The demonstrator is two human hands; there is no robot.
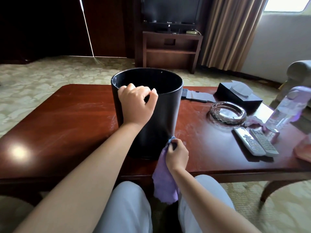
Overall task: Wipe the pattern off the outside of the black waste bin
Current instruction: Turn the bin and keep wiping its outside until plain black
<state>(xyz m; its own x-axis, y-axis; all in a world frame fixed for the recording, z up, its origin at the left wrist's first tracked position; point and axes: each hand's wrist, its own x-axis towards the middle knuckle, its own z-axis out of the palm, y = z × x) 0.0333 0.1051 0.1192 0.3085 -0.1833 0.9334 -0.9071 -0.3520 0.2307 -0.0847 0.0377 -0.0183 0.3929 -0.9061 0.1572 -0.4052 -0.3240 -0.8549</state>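
At the bin's lower right side: your right hand (176,154) pinches a purple cloth (165,179) against the wall.
Left hand (137,105): your fingers curl over the near rim, gripping it.
Black waste bin (161,115): upright on the wooden table (67,118), near its front edge.
Beside it: glass ashtray (228,113), two remotes (255,142).

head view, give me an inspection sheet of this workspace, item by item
surface: dark red wooden table, glossy, faint smears near the bin
job's things: black waste bin upright on the table; purple cloth pressed low on its right side, rest hanging
clutter: glass ashtray, two remotes, clear bottle, black tissue box
grips: left hand holds the bin rim; right hand grips the cloth
cables: nothing seen on the table
surroundings: TV stand, curtain, patterned carpet
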